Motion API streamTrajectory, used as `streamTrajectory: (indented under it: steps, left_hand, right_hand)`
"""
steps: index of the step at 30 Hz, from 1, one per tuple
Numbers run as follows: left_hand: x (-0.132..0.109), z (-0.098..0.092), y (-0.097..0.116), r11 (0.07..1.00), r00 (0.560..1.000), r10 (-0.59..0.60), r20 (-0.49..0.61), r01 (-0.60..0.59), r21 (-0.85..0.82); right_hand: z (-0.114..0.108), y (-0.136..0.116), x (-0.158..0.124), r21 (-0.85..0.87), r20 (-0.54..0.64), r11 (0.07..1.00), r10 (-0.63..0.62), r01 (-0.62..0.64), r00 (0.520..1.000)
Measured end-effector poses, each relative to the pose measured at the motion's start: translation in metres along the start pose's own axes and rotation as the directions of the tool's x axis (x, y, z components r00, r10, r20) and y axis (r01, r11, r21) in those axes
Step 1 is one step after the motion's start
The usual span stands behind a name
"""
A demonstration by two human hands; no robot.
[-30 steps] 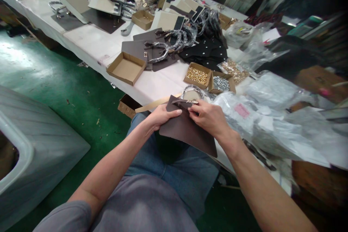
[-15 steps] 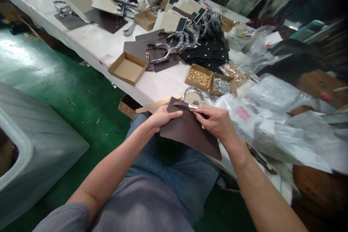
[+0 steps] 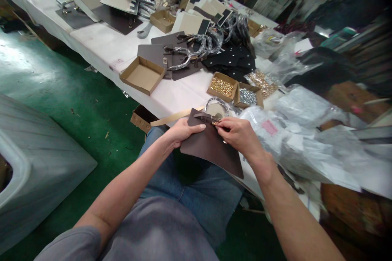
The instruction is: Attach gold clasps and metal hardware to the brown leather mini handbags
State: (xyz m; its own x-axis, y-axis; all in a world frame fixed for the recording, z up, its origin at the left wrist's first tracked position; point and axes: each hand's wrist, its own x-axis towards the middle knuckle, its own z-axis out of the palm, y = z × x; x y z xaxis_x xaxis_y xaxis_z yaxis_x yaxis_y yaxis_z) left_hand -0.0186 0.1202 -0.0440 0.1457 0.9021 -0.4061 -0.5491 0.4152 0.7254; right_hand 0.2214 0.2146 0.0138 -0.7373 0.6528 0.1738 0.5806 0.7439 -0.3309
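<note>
Here, left hand (image 3: 183, 130): closed on the left side of a brown panel (image 3: 211, 147), thumb flat on the upper face, the other fingers mostly hidden underneath.
Right hand (image 3: 235, 130): thumb and forefinger pinched on a small metal fitting (image 3: 216, 122) at the end of a dark strap (image 3: 201, 117).
Brown panel: held tilted over the person's jeans (image 3: 186, 195), at the near edge of the white table (image 3: 101, 45).
Wrapped handle (image 3: 216, 100): arching just beyond the panel's far edge, covered in plastic film.
Gold-coloured pieces (image 3: 222, 85): in a small carton (image 3: 218, 94) past the handle.
Silver-coloured pieces (image 3: 247, 96): in a second carton (image 3: 248, 105), right beside the first.
Shallow box (image 3: 142, 74): farther left on the table, next to a pile of similar panels (image 3: 150, 53).
Plastic bags (image 3: 303, 138): heaped near the right forearm, a pink label (image 3: 269, 127) showing on one.
Grey bin (image 3: 45, 163): to the person's left on the green floor (image 3: 107, 130), well apart from both hands.
</note>
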Motion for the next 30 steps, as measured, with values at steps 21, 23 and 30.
streamTrajectory:
  steps: [21,23,30]
  left_hand:
    - [-0.009,0.003,0.004,0.985,0.997,0.080,0.017,-0.082,0.150]
    - [-0.012,0.003,0.004,0.974,0.996,0.085,0.011,-0.085,0.210]
    - [-0.020,-0.002,0.007,0.952,0.995,0.103,0.018,-0.104,0.286]
  right_hand:
    - [-0.001,-0.011,-0.011,-0.146,0.127,0.989,-0.015,0.034,0.992]
    - [-0.002,-0.014,-0.011,-0.131,0.131,0.990,-0.026,0.043,0.991]
    - [-0.008,0.003,-0.023,0.321,-0.060,0.938,0.162,-0.135,0.985]
